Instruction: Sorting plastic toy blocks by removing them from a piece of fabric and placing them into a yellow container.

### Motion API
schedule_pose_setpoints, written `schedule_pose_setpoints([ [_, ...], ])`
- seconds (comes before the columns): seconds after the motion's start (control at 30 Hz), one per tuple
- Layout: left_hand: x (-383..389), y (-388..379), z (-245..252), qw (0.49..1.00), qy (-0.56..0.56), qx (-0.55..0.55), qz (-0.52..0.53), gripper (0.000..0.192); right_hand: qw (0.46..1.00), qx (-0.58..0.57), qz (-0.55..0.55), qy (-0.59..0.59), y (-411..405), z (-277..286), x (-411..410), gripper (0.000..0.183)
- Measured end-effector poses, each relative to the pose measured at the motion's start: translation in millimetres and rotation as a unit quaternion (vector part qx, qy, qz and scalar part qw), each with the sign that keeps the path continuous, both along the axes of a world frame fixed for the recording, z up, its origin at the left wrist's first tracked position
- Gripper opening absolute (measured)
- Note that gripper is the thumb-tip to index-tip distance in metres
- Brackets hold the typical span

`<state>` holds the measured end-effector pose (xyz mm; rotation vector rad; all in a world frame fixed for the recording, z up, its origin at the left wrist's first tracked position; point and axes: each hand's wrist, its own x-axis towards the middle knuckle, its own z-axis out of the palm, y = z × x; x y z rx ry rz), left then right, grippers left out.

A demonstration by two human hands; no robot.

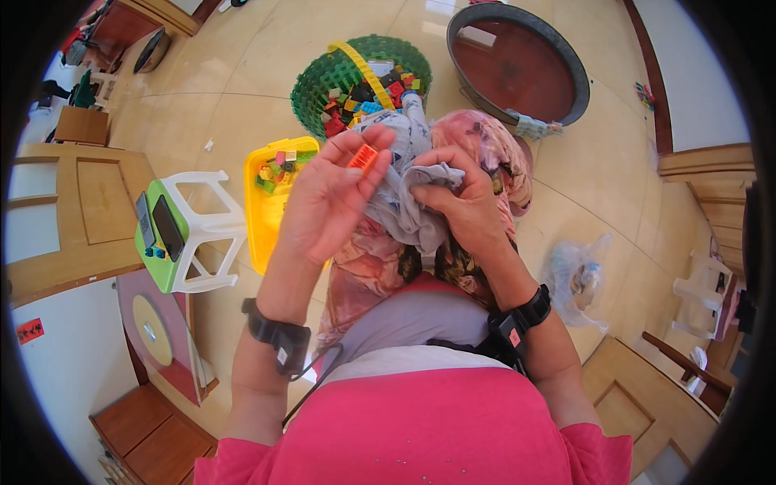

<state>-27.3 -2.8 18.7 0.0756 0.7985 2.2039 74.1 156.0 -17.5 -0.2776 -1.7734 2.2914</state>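
An orange toy building brick [362, 159] is held in the fingers of my left hand [330, 197], with the palm turned up. My right hand [470, 203] pinches a fold of a grey patterned cloth [418, 224], which is draped over my lap. Just beyond my hands stands a green woven plastic basket [309, 91] with a yellow handle, holding many mixed building bricks [364, 100]. Part of the cloth reaches the basket's near rim. Left of my left forearm lies a yellow plastic tray [254, 224] with several bricks in it, partly hidden by that arm.
A green-topped white stool [209, 224] at left carries two dark flat devices and small blue bricks. A large round metal tub [461, 73] of reddish-brown liquid stands at far right, a wet cloth [533, 126] over its rim. A clear plastic bag [579, 279] lies on the tiles at right.
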Motion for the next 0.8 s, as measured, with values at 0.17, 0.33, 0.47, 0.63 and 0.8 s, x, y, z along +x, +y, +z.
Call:
schedule_pose_setpoints([
  [0.17,22.9,9.0,-10.5,0.999,-0.016,0.023,-0.017,0.024,0.995,-0.095,0.009,0.011,0.2,-4.8,1.9,0.013],
  [0.33,34.5,15.3,-23.0,0.999,-0.009,0.028,0.025,0.032,0.994,-0.099,-0.017,0.040,2.2,-8.4,-0.1,0.010],
  [0.47,46.7,28.2,-25.1,0.994,0.055,-0.043,0.083,0.039,0.995,-0.021,-0.036,0.090,-3.8,-8.8,-5.5,0.014],
  [0.63,55.0,36.4,-21.4,0.964,0.202,-0.153,0.077,0.046,0.983,0.081,-0.058,0.151,-4.7,-19.1,-11.1,0.019],
  [0.8,54.2,33.6,-16.9,0.970,0.200,-0.134,0.023,0.044,0.993,0.003,-0.100,0.060,-6.4,-11.4,-11.1,0.012],
])
